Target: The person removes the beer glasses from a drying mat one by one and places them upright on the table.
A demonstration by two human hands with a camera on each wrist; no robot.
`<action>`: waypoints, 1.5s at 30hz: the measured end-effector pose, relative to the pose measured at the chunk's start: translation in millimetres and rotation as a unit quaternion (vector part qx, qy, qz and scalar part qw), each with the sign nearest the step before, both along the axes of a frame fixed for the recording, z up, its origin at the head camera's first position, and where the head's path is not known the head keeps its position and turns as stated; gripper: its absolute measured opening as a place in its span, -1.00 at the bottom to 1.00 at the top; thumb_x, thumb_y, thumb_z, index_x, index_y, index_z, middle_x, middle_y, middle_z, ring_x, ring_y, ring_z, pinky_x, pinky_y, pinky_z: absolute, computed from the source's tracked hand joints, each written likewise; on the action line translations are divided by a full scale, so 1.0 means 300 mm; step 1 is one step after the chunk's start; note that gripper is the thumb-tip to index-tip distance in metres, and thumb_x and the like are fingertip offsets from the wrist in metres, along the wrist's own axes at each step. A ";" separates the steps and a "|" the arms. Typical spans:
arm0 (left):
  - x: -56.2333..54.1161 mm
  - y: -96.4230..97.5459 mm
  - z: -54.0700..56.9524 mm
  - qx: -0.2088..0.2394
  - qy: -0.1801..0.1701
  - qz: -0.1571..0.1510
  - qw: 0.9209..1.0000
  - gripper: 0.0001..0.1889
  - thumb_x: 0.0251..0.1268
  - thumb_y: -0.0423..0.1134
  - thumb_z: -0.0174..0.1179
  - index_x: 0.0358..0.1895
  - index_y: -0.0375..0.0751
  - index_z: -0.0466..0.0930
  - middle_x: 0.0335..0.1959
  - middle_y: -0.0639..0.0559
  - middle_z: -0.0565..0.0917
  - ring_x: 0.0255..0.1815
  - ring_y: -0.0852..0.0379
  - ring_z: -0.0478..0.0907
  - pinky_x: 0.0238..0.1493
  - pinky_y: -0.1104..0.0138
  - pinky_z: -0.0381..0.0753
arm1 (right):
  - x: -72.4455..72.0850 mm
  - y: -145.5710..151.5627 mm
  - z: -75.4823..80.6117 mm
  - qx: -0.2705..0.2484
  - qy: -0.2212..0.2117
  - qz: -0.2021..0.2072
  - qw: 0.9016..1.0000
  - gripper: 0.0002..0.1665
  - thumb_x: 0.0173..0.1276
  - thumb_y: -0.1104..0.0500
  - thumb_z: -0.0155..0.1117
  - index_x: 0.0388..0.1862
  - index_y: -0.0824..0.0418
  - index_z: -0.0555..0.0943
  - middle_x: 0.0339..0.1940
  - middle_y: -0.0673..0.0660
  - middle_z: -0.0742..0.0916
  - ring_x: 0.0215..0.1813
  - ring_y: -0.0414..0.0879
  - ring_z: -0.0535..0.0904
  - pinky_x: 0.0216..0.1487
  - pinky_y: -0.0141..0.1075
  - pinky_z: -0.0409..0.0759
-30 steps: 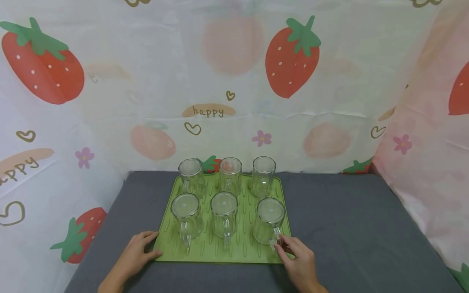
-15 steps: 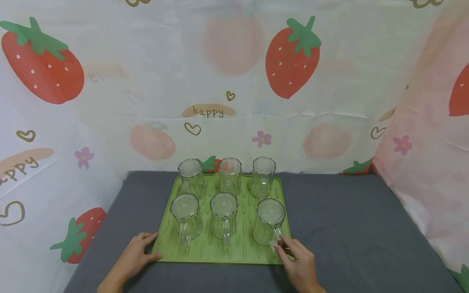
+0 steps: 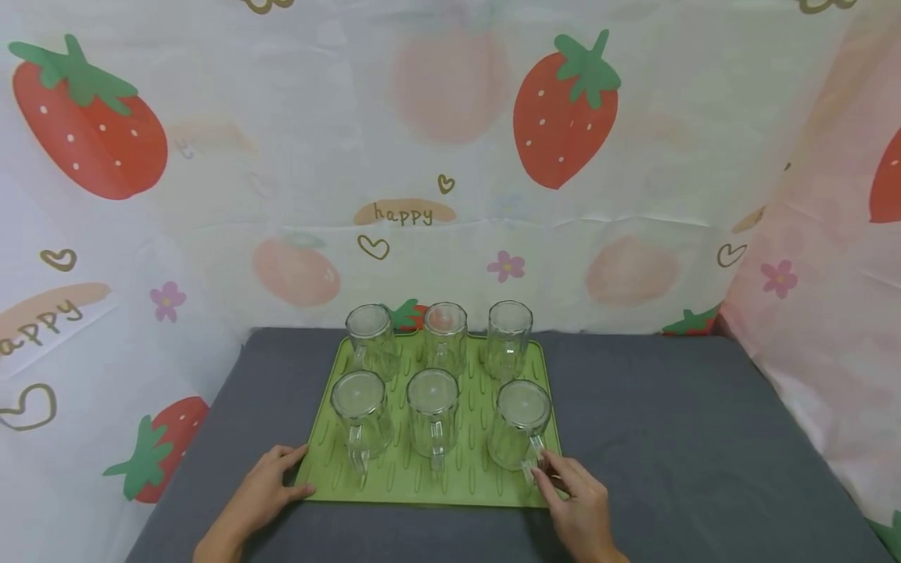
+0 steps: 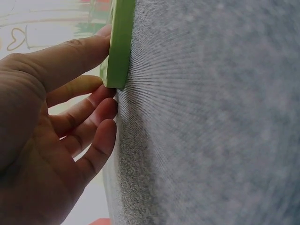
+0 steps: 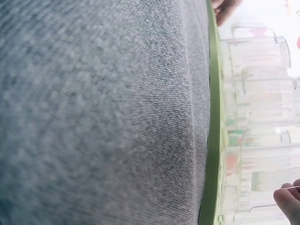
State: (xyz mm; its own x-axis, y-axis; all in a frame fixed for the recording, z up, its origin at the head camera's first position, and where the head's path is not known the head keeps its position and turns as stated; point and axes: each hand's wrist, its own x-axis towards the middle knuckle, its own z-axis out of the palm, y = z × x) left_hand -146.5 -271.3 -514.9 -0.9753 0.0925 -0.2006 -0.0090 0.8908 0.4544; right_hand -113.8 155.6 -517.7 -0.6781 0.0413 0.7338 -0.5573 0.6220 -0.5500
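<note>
Several clear glass mugs stand upside down in two rows on a ribbed green drying mat (image 3: 394, 489). In the head view, my right hand (image 3: 579, 500) pinches the handle of the front-right mug (image 3: 519, 430) between thumb and fingers. My left hand (image 3: 262, 486) holds the mat's front-left corner, thumb at the front edge and fingers along the left side. The left wrist view shows the thumb and fingertips against the mat's green edge (image 4: 121, 47). Beside the right hand are the front-middle mug (image 3: 432, 414) and the front-left mug (image 3: 362, 414).
A back row of mugs (image 3: 445, 344) stands near the far edge of the mat. Grey cloth (image 3: 669, 438) covers the table on both sides. A strawberry-print curtain (image 3: 450, 156) encloses the back and sides.
Both hands keep their places on the mat corner and the mug handle. The whole head view has shifted very slightly to the right; the mugs have hardly moved.
</note>
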 end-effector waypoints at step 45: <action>-0.004 0.000 -0.003 0.008 0.035 -0.012 0.999 -0.25 0.00 -0.11 0.47 0.23 -0.50 0.46 0.16 -0.39 0.52 0.20 -0.40 0.40 0.16 -0.20 0.43 | -0.116 0.183 0.147 0.007 0.048 0.048 0.998 -0.65 -0.12 0.64 0.43 -0.28 0.46 0.68 -0.45 0.25 0.71 -0.19 -0.55 0.59 -0.17 -0.68 0.59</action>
